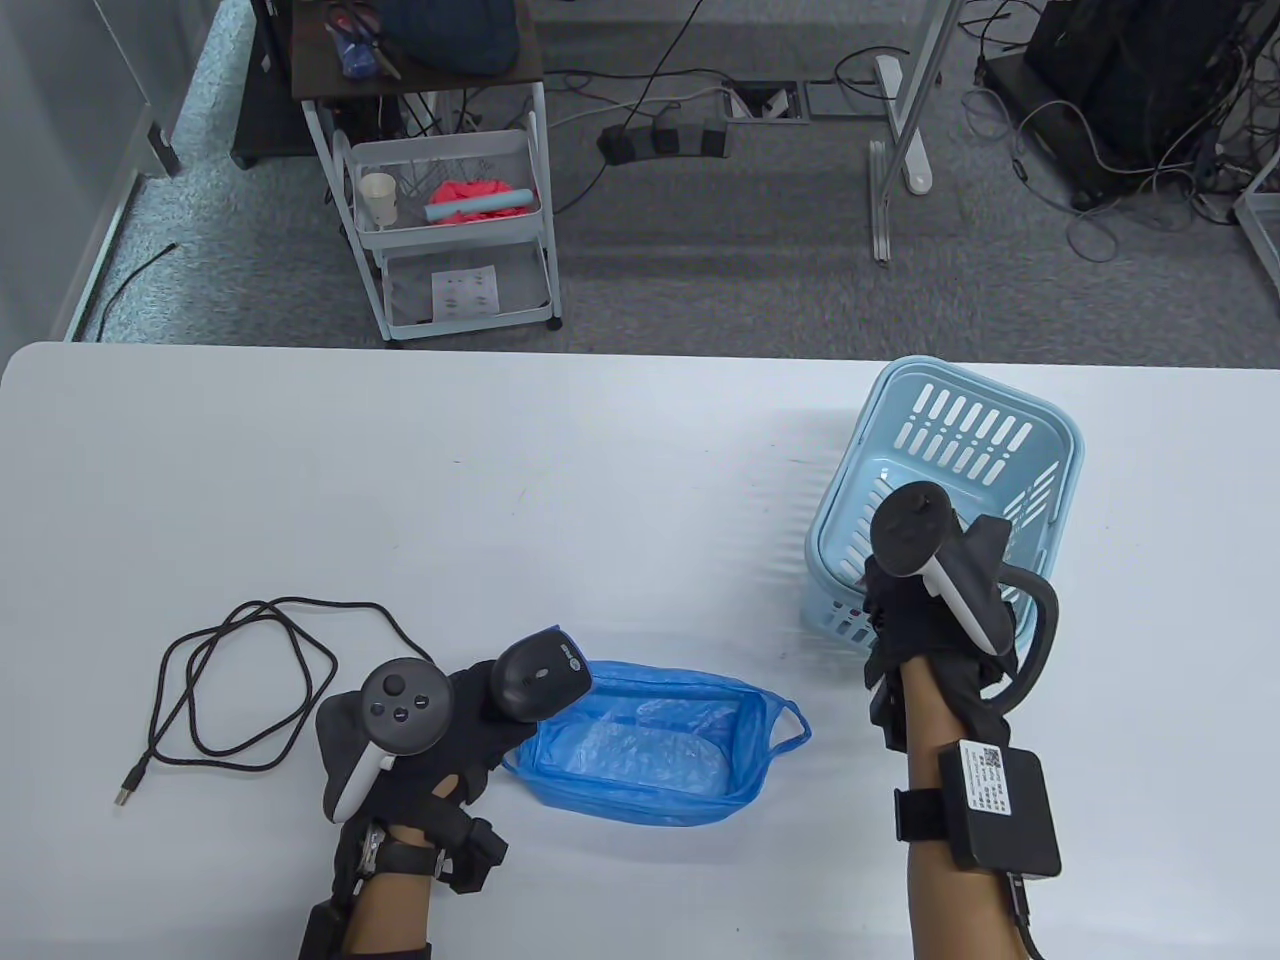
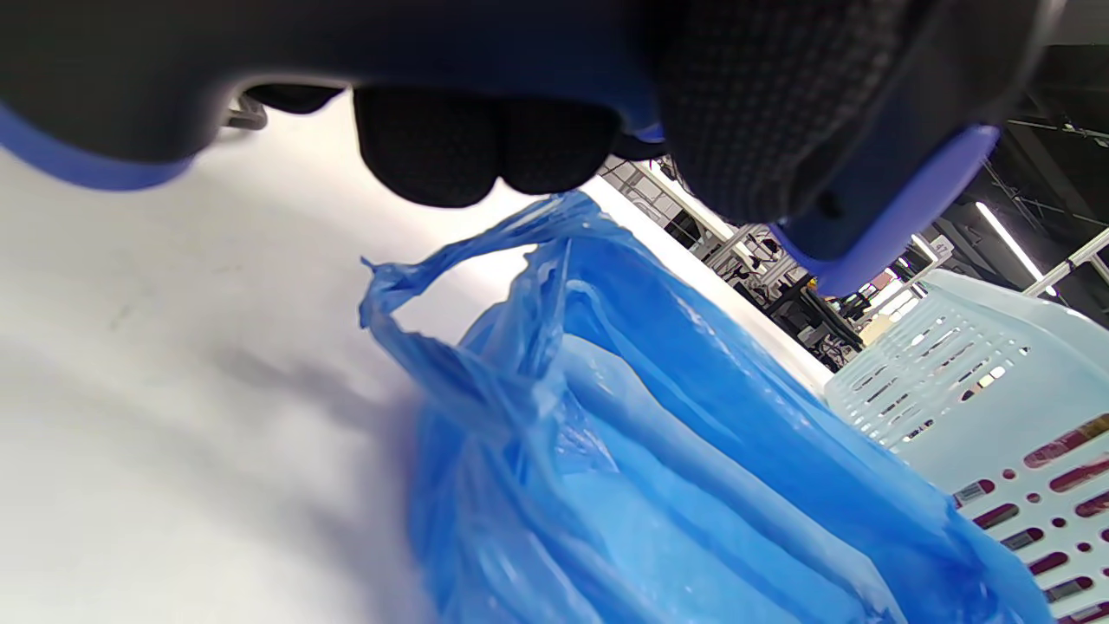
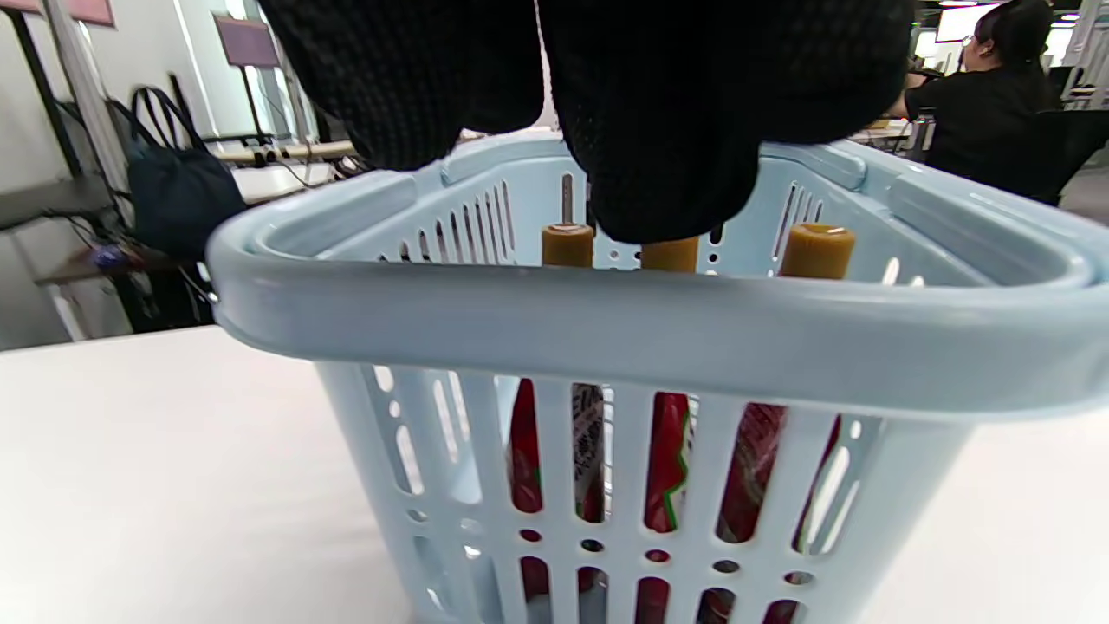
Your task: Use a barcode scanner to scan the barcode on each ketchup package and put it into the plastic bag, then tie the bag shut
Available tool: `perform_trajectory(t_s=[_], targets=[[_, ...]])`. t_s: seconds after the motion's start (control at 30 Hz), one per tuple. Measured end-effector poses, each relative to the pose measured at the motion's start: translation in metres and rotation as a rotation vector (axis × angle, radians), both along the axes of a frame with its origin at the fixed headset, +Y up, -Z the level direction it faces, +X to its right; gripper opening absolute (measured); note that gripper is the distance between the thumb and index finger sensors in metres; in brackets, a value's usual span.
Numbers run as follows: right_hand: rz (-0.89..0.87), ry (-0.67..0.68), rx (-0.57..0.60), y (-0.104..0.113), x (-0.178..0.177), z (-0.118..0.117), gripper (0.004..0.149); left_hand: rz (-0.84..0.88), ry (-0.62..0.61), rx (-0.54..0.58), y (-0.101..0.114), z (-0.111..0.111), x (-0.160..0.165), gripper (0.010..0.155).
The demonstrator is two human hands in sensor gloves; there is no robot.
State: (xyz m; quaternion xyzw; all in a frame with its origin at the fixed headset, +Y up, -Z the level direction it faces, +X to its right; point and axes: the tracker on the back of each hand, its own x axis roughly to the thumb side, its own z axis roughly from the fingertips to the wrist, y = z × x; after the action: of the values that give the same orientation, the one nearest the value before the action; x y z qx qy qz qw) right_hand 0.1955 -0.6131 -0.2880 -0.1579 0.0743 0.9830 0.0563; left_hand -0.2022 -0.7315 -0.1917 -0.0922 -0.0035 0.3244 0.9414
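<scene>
Left hand (image 1: 420, 735) low near the table's front edge, fingers curled round the barcode scanner (image 1: 538, 677), right hand (image 1: 935, 610) raised farther forward, forearm straight, fingers (image 3: 684, 113) hung down over the basket (image 3: 606, 329), grip unclear

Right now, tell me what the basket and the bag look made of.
Basket: rigid moulded plastic, pale blue with a slight sheen; the sign is its even slots, punched holes and thick rolled rim.
Plastic bag: thin blue film, probably polyethylene, glossy and translucent; it crinkles, and its handle loop is twisted.
</scene>
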Motion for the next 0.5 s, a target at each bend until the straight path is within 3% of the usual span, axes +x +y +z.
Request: perform_trajectory(t_s=[0.17,0.5], targets=[[0.094,-0.028,-0.093,-0.009,-0.006,-0.016,0.058,-0.009,0.005,-0.004,0.000,0.000,0.000,0.051],[0.213,-0.030,-0.099,-0.016,-0.014,-0.024,0.048,-0.007,0.012,0.005,0.001,0.000,-0.002,0.052]])
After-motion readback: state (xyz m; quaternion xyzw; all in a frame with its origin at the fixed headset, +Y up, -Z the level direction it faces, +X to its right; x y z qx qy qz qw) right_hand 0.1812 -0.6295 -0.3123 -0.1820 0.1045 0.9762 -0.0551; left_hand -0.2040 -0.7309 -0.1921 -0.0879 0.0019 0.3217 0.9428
